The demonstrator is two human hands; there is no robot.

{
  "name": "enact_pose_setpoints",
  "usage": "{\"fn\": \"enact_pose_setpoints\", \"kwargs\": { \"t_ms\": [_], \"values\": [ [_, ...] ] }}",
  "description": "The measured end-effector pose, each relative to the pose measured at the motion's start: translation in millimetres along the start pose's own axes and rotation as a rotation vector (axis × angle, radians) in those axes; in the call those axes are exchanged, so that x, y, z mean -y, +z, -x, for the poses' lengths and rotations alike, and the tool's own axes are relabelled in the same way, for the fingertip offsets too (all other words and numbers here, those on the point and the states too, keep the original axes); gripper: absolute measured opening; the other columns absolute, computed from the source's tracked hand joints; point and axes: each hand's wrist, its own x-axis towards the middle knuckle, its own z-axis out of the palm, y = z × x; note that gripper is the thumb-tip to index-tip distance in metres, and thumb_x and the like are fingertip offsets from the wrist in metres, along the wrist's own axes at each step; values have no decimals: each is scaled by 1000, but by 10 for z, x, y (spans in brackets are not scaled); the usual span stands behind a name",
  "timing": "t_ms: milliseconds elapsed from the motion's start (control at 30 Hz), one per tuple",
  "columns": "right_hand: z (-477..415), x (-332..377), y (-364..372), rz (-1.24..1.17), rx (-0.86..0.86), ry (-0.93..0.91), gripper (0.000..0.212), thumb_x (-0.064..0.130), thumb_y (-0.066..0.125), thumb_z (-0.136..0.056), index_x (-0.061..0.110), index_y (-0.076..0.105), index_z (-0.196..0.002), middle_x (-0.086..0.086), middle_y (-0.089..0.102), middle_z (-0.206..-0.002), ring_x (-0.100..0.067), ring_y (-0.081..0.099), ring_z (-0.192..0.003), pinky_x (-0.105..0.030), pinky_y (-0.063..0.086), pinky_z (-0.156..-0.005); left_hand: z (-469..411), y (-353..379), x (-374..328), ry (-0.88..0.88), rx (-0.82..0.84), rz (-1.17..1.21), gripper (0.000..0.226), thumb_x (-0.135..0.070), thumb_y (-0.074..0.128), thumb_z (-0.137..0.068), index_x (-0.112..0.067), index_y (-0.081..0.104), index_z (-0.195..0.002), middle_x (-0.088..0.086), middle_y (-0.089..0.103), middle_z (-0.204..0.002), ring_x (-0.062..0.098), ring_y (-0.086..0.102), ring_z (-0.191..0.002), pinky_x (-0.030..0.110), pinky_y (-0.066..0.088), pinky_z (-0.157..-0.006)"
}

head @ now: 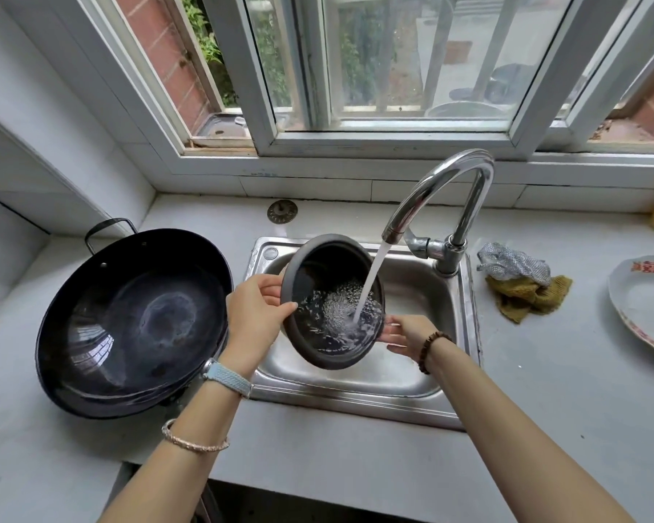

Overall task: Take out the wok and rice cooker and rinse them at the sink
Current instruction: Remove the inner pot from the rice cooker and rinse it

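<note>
- One dark rice cooker pot (333, 307) hangs tilted over the sink (412, 375), mouth facing up, with water bubbling inside.
- Left hand (255, 315) clamps the pot's rim on the sink's left side, thumb hooked over the edge.
- Right hand (406, 334) props the pot's lower outer wall, fingers stretched flat, not curled.
- Faucet (442, 205) at the sink's back right corner pours a stream into the pot.
- Wok (133, 322) sits on the counter (544, 371) just left of the sink.
- Crumpled cloths (521, 285) lie right of the sink, with a plate (642, 296) farther right.
- Metal drain plug (282, 212) rests behind the sink.
</note>
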Motion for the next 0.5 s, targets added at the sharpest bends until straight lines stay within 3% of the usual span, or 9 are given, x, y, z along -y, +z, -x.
{"fn": "enact_pose_setpoints", "kwargs": {
  "t_ms": [233, 367, 433, 500],
  "values": [
    [8, 159, -52, -34, -56, -83, 23, 20, 44, -96, 18, 64, -84, 3, 68, -81, -12, 65, -76, -32, 37, -77, -88, 90, 165, 7, -23, -24, 39, -10, 87, -65, -14, 67, -98, -1, 68, -79, 8, 63, -68, 9, 46, -66],
    [26, 227, -131, -22, -99, -169, 27, 21, 43, -95, 21, 68, -86, 2, 71, -85, -9, 64, -78, -33, 34, -81, -131, 209, 284, -13, -20, 5, 40, -9, 88, -64, -11, 63, -95, 1, 66, -77, 14, 63, -68, 17, 51, -70],
    [36, 246, -186, -8, -135, -226, 28, 21, 41, -96, 19, 69, -94, -2, 72, -96, -9, 64, -79, -29, 37, -74, -149, 275, 334, -29, -10, 21, 41, -9, 89, -64, -12, 62, -95, 1, 65, -77, 14, 62, -68, 15, 49, -67],
    [71, 262, -242, -33, -167, -300, 29, 13, 38, -99, 8, 66, -108, -10, 69, -104, -11, 63, -78, -18, 41, -58, -168, 347, 393, -45, 7, 38, 41, -10, 89, -63, -12, 61, -93, 1, 64, -77, 14, 62, -68, 15, 48, -65]
  ]
}}
